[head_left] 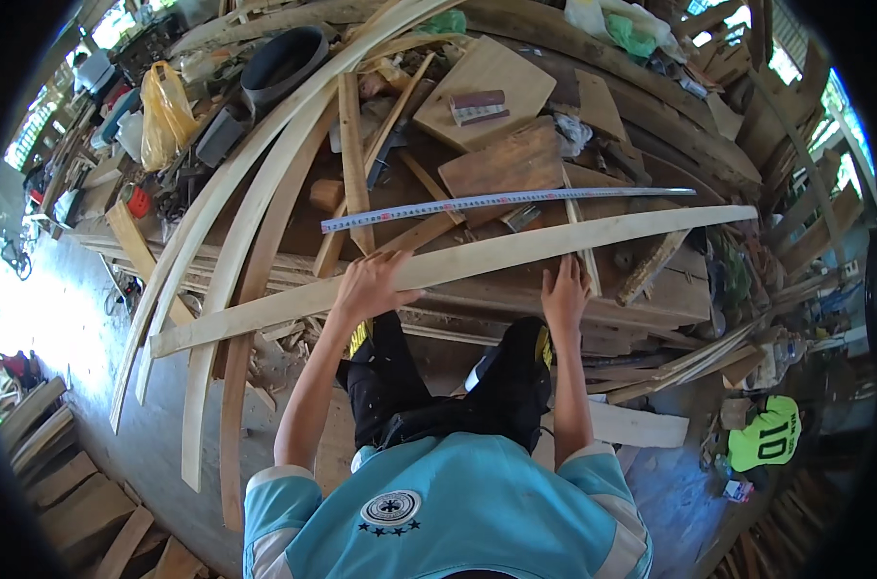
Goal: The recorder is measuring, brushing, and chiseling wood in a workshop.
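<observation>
A long pale wooden board (487, 261) lies slantwise across the workbench in front of me, its left end reaching past the bench edge. My left hand (369, 288) is across its left-middle part, fingers over the far edge and thumb along the near side. By the board's near edge is my right hand (565, 294), fingers stretched forward and slightly apart, beside a thin wooden strip (590, 270) that passes under the board. Beyond the board lies a white and blue measuring ruler (506, 201), roughly alongside it.
Several long curved strips (255, 222) hang over the bench's left side. Wood blocks (501, 164), a dark red-brown object (479, 106), a black bucket (284, 63) and a yellow plastic bag (165, 116) lie farther back. A person in a bright green shirt (765, 434) is at right.
</observation>
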A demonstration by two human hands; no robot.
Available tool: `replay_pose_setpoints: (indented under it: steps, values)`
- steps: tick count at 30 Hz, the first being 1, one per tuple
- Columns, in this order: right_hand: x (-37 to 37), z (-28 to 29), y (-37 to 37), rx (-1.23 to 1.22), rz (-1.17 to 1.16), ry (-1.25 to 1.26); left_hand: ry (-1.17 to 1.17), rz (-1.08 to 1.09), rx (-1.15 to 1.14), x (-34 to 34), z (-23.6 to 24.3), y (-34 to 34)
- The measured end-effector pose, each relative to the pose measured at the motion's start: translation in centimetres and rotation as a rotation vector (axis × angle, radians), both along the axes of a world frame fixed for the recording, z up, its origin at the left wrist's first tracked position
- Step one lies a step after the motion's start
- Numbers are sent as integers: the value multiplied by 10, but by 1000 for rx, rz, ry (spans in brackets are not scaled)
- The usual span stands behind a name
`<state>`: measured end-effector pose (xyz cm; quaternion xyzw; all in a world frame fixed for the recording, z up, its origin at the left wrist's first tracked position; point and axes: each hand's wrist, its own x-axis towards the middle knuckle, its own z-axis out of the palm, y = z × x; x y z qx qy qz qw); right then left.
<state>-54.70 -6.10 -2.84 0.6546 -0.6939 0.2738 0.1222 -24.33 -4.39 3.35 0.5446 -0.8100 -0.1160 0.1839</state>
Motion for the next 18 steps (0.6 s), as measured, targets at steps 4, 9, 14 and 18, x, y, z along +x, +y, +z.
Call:
replay_pose_setpoints:
  steps: [4,9,14,18]
  values:
    - [6,7,0,260,-79,39,5,24,39,-2,2,0]
    - [1,68,56,709,-28,-953,-4,12,-6,-3,-3,-1]
    - [-52,150,73,350,102,-1133,18,6,-94,-1,-7,0]
    - [-63,173,25,-112,186,-543,34,22,-95,-3,-1,4]
